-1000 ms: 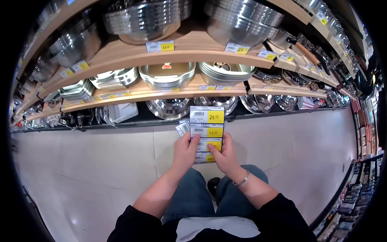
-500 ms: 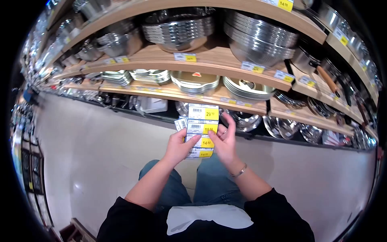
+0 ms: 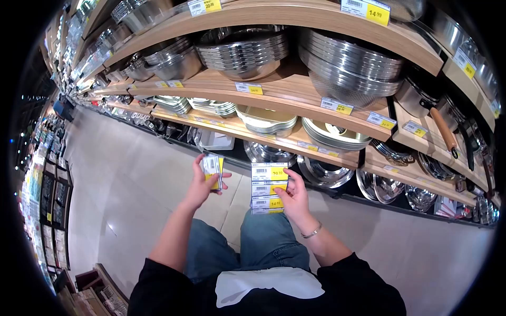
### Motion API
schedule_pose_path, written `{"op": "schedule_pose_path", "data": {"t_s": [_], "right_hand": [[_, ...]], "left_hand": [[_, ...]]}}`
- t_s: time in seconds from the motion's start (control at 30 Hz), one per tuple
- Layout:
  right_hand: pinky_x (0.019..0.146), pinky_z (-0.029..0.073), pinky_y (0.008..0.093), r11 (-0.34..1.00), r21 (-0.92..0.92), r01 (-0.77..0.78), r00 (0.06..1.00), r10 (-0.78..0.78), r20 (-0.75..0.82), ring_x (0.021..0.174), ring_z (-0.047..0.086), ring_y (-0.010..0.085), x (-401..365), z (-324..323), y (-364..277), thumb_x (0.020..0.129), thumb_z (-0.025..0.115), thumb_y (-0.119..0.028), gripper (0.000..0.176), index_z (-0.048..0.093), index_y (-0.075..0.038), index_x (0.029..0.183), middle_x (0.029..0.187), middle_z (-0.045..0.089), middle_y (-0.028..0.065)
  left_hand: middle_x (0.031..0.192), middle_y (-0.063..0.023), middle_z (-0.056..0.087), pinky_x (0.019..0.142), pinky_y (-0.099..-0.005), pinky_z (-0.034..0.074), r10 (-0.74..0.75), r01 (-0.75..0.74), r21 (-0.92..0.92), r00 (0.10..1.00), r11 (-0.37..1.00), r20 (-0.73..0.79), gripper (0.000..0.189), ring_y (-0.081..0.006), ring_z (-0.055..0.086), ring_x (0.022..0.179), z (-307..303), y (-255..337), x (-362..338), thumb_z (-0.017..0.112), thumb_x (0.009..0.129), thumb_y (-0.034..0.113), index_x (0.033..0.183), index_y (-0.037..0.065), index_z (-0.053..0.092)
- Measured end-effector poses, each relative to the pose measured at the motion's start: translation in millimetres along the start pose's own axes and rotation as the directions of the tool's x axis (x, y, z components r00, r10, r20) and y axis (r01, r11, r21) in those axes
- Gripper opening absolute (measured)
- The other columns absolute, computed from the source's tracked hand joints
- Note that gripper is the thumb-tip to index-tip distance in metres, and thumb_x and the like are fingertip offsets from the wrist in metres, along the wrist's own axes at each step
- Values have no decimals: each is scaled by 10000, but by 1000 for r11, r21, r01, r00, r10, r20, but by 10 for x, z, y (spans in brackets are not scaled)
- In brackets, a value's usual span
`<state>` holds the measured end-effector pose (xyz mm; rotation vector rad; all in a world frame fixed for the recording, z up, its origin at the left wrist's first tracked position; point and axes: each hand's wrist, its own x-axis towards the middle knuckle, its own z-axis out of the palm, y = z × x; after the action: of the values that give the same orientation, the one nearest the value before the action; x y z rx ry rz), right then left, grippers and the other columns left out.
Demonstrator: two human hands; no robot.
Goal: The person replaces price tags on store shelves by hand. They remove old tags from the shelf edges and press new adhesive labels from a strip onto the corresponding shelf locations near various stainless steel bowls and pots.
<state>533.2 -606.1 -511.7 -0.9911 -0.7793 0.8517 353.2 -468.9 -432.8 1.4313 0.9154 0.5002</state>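
My left hand (image 3: 200,184) grips a small stack of price labels (image 3: 212,167), white with yellow parts, thumb across their face. To its right, my right hand (image 3: 294,199) pinches a fanned strip of price labels (image 3: 262,188) along its right edge. The strip shows barcodes on white and prices on yellow, the upper one blurred, a lower one reading about 14. Both hands are above my knees, apart from each other, in front of the lowest shelf.
Wooden shelves (image 3: 211,84) curve across the front, carrying stacked steel bowls (image 3: 242,50), colanders (image 3: 348,68) and trays (image 3: 269,118). Shelf price tags (image 3: 337,106) line their edges. Steel lids (image 3: 324,171) lie at the bottom. A wooden crate-like stand (image 3: 97,284) is at lower left. A person (image 3: 64,108) is far left.
My hands have separated: the left has moved left with its small stack, while the right keeps the fanned strip, now slightly lower. The view has shifted, showing more of the aisle at left.
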Motion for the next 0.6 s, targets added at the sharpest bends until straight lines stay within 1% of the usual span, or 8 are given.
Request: {"op": "schedule_pose_path", "data": {"t_s": [0.1, 0.13, 0.17, 0.2, 0.37, 0.47, 0.57, 0.6], "right_hand": [[758, 432, 273, 999, -5, 33, 999, -33, 0, 879, 537, 169, 14, -12, 27, 754, 492, 67, 534, 209, -35, 1195, 953, 543, 149], [745, 436, 262, 999, 27, 43, 999, -42, -28, 863, 543, 161, 18, -5, 26, 749, 499, 69, 554, 206, -38, 1206, 940, 552, 145], [732, 439, 252, 997, 59, 51, 997, -47, -60, 847, 549, 153, 33, 12, 28, 744, 505, 71, 573, 202, -42, 1218, 927, 560, 141], [759, 434, 289, 1000, -5, 0, 999, 0, -32, 867, 543, 180, 44, -16, 27, 751, 480, 82, 592, 138, -48, 1217, 943, 542, 154], [759, 434, 291, 999, -38, -21, 1000, 21, -9, 856, 544, 177, 100, -74, 240, 743, 480, 96, 597, 145, -49, 1216, 929, 544, 151], [748, 441, 288, 993, -19, -116, 992, 115, -46, 847, 548, 177, 137, -83, 506, 745, 472, 100, 593, 149, -62, 1215, 923, 544, 150], [732, 453, 287, 992, -119, -49, 998, 44, -39, 845, 551, 178, 181, -90, 763, 746, 470, 99, 594, 148, -68, 1217, 918, 544, 153], [716, 463, 286, 994, -97, -42, 997, 35, -75, 830, 555, 178, 190, -35, 790, 746, 469, 99, 595, 146, -69, 1218, 906, 545, 152]], "left_hand": [[1001, -179, 522, 505, -252, 456, -72, 72, 17, 996, 997, 45, 405, -157, 557, 656, -155, -156, 360, 348, 830, 20, 1163, 95, 130], [985, -157, 532, 509, -250, 453, -123, 122, 29, 991, 992, 43, 332, -152, 557, 677, -183, -193, 507, 363, 825, 17, 1123, 66, 223], [985, -157, 532, 509, -250, 453, -126, 125, 32, 991, 992, 41, 332, -152, 557, 677, -219, -229, 678, 363, 825, 17, 1123, 66, 223], [953, -134, 537, 512, -251, 453, -140, 139, 12, 990, 990, 27, 306, -149, 555, 690, -256, -277, 852, 383, 819, 29, 1102, 66, 273], [848, -77, 518, 512, -255, 452, -225, 226, 65, 974, 972, -28, 246, -149, 531, 708, -346, -501, 1682, 446, 796, 75, 1032, 58, 380], [796, -74, 511, 497, -238, 468, -291, 268, -176, 948, 947, -125, 239, -156, 514, 636, -391, -759, 2179, 502, 763, 76, 987, 38, 429], [791, -83, 510, 490, -231, 465, -398, 376, -205, 914, 904, -80, 211, -151, 513, 639, -467, -913, 2666, 526, 736, 43, 935, 19, 459], [734, -85, 526, 439, -221, 453, -358, 325, -219, 925, 920, -128, 152, -144, 523, 567, -455, -896, 2740, 547, 709, 5, 850, -7, 489]]}}
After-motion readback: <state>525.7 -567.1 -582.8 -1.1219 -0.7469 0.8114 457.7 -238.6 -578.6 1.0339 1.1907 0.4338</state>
